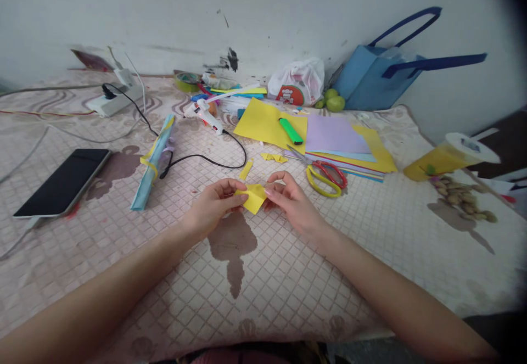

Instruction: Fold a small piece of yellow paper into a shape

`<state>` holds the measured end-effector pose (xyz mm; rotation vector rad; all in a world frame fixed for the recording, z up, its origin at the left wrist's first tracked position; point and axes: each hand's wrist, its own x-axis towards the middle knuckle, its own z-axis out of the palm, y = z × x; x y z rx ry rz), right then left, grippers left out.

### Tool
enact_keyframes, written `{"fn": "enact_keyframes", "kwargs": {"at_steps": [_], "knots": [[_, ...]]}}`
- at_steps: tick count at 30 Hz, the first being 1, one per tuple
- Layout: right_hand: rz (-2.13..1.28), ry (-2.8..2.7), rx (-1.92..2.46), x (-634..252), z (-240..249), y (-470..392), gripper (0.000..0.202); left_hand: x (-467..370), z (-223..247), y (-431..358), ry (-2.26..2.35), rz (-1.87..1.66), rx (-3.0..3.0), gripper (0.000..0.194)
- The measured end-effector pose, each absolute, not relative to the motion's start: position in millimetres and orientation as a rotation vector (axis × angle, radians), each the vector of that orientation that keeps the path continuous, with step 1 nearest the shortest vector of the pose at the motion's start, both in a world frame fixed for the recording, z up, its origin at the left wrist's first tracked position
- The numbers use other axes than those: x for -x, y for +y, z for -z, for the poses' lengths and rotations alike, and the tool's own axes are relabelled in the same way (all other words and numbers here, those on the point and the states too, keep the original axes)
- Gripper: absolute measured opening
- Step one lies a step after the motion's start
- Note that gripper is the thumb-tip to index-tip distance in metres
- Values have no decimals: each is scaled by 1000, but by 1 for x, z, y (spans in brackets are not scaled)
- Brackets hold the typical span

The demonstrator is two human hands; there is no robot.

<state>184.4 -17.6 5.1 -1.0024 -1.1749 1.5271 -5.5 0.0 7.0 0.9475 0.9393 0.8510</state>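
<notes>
A small folded piece of yellow paper is held between both hands above the patterned tablecloth. My left hand pinches its left edge with thumb and fingers. On the other side, my right hand grips the right corner, its fingers curled. Just beyond the hands lie a narrow yellow strip and some small folded yellow pieces. Scissors with red and yellow handles rest to the right of these, blades pointing away toward the paper sheets.
Yellow and purple sheets bear a green cutter. A white glue gun trails a black cord. At left are a phone, a blue roll and a power strip; at right, a blue bag and a yellow cylinder.
</notes>
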Motion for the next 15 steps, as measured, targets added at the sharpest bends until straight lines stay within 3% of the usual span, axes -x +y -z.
{"fn": "enact_keyframes", "kwargs": {"at_steps": [5,15], "knots": [[-1464,-1292,1039,-182,-4,-19,26,4,-8,-2,972,-872,-986,29],[-1360,-1308,1155,-182,-3,-16,13,6,-9,1,1043,-846,-1172,29]]}}
